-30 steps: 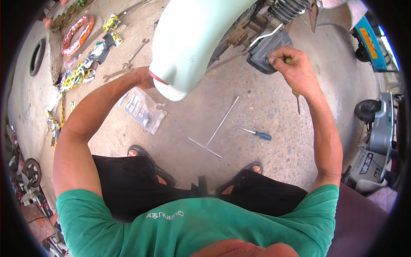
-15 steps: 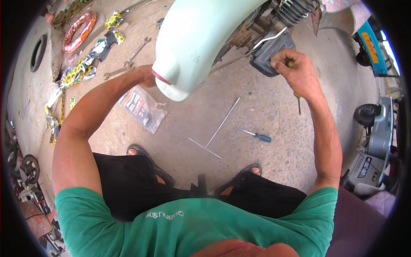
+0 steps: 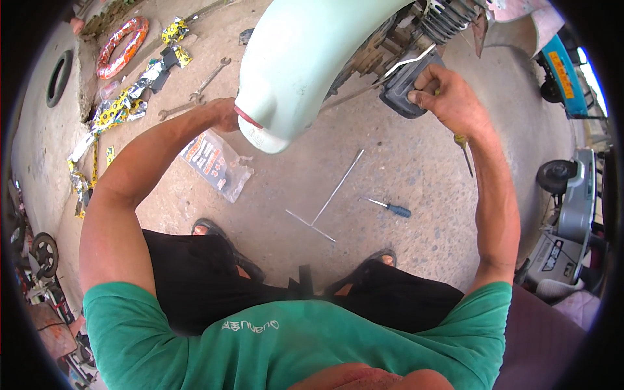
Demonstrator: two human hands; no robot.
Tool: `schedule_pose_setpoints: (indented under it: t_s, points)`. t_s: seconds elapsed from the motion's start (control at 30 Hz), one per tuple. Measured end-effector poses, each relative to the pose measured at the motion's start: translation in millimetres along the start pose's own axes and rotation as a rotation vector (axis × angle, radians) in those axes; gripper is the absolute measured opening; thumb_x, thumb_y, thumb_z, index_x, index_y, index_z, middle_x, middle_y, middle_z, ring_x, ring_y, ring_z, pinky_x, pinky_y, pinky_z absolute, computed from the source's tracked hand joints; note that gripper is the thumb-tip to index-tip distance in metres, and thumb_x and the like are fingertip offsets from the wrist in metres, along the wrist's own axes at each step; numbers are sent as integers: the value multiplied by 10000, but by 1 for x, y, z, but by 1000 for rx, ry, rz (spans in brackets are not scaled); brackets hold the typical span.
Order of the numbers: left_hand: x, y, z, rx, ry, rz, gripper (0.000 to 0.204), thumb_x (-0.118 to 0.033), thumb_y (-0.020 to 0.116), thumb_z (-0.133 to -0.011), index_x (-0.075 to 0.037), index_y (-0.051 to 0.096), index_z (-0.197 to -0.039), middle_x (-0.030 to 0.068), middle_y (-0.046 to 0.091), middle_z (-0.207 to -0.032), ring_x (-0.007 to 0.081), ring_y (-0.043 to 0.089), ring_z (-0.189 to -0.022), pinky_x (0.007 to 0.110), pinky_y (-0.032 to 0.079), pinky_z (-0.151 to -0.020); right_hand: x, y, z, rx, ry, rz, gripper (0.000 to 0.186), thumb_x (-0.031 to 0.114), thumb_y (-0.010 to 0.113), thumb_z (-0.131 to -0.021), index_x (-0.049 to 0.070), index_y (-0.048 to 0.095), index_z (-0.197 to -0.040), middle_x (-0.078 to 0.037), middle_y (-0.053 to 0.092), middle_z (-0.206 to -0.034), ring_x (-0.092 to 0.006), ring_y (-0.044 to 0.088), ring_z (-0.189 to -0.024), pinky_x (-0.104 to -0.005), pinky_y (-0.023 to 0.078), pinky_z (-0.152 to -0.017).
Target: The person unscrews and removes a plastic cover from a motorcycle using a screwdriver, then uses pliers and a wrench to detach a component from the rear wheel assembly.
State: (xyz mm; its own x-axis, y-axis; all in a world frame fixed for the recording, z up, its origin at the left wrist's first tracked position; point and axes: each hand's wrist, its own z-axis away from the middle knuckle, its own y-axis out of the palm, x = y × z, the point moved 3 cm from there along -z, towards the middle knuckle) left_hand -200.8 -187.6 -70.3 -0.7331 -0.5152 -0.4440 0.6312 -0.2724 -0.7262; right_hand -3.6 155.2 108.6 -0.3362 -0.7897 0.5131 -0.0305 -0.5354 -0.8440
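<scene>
A pale mint-green fender (image 3: 286,71) with a red edge strip near its lower end hangs at the top middle. My left hand (image 3: 225,114) reaches to the fender's left side, and its fingers are hidden behind it. My right hand (image 3: 448,97) is closed around a screwdriver (image 3: 464,148) with a yellowish handle, whose shaft points down beside my wrist. Thumb and fingertips of that hand also touch the edge of a black box-shaped housing (image 3: 400,94). A white tube (image 3: 411,60) runs across the top of the housing, next to a black coil spring (image 3: 448,19).
On the concrete lie a T-handle wrench (image 3: 335,193), a blue-handled screwdriver (image 3: 394,208), a clear plastic bag (image 3: 220,168) and two spanners (image 3: 209,79). A wrapped orange tyre (image 3: 122,49) and torn yellow wrapping (image 3: 117,110) are at left. Parked vehicles (image 3: 572,195) stand at right.
My right hand has turned slightly at the housing's edge, and the screwdriver in it has swung lower toward my wrist. My left hand stays at the fender.
</scene>
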Motion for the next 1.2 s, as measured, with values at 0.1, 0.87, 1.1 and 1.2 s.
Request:
schedule_pose_setpoints:
  t_s: [0.1,0.87,1.1,1.2]
  points:
    - [-8,-7,8,-34,13,-34,505,-276,702,-966,-139,582,-1437,174,625,-1400,350,570,-1322,462,453,-1134,-9,3,-2,1,-12,-27,218,123,817,-848,14,644,-924,-16,625,-753,-114,566,-742,-299,464,-667]
    - [148,91,110,-191,2,-142,752,-313,797,-788,-147,499,-1458,157,493,-1451,322,434,-1399,494,377,-1126,-126,10,-27,-234,503,-604,307,336,533,-1045,62,581,-1174,-23,580,-842,-131,528,-627,-279,426,-542]
    - [200,141,98,-333,261,-75,571,-280,794,-783,-141,614,-1306,132,525,-1390,324,429,-1380,497,336,-1155,-131,19,-7,-394,498,-726,488,326,526,-1043,30,510,-1430,-97,649,-1271,-239,653,-1078,-391,557,-823]
    - [222,140,119,-522,226,-1,448,-255,747,-800,-114,628,-1208,130,548,-1341,330,461,-1342,484,366,-1128,-123,14,15,-436,568,-715,493,328,532,-1041,25,510,-1429,-101,649,-1273,-239,654,-1078,-388,556,-832]
